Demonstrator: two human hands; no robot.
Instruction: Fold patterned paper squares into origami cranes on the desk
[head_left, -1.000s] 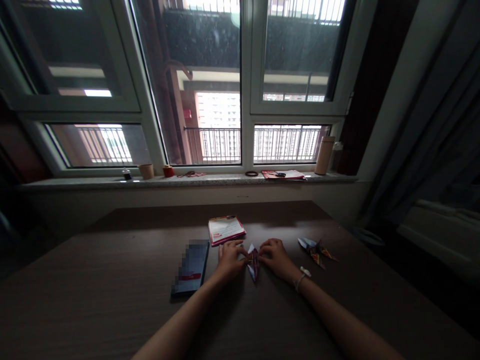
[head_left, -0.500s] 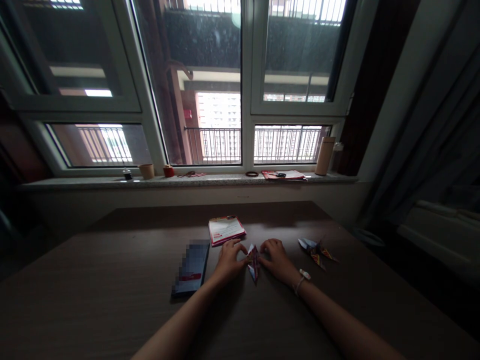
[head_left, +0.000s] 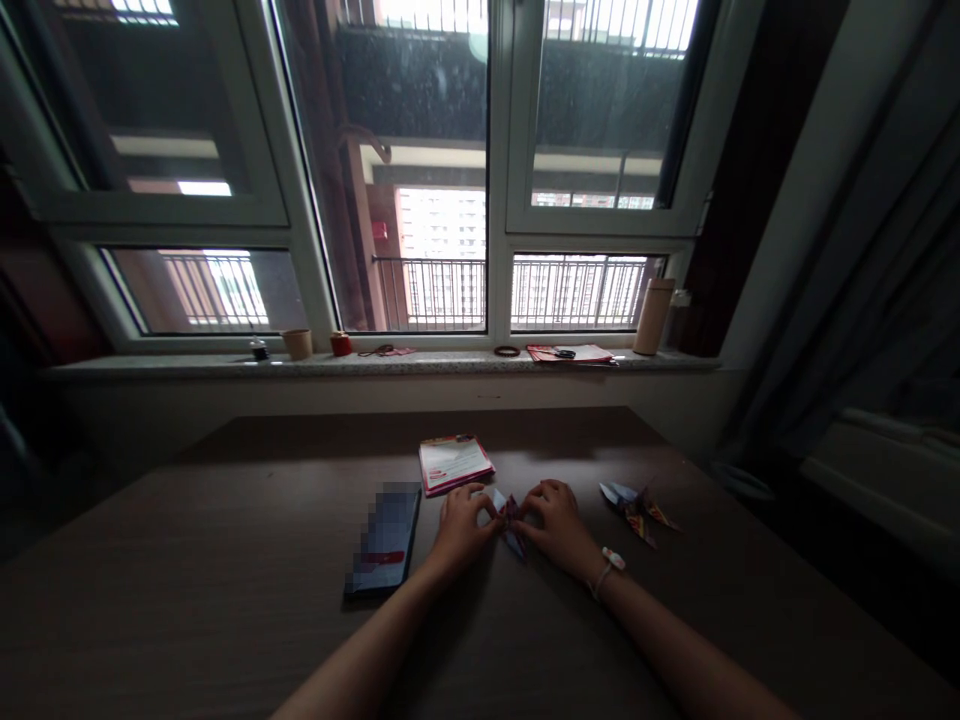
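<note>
Fingers of the left hand point(head_left: 460, 525) and right hand point(head_left: 556, 525) pinch a folded paper point(head_left: 511, 509) short of the far edge of the worktop point(head_left: 225, 570), more paper shapes point(head_left: 639, 502) lying toward its right edge.

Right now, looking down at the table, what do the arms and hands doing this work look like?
The left hand and right hand are human and ungloved. No sleeve shows on the left forearm or right forearm. The right wrist wears a thin, pale bracelet with a chunkier whitish piece; its finer details are too small to tell.
</note>
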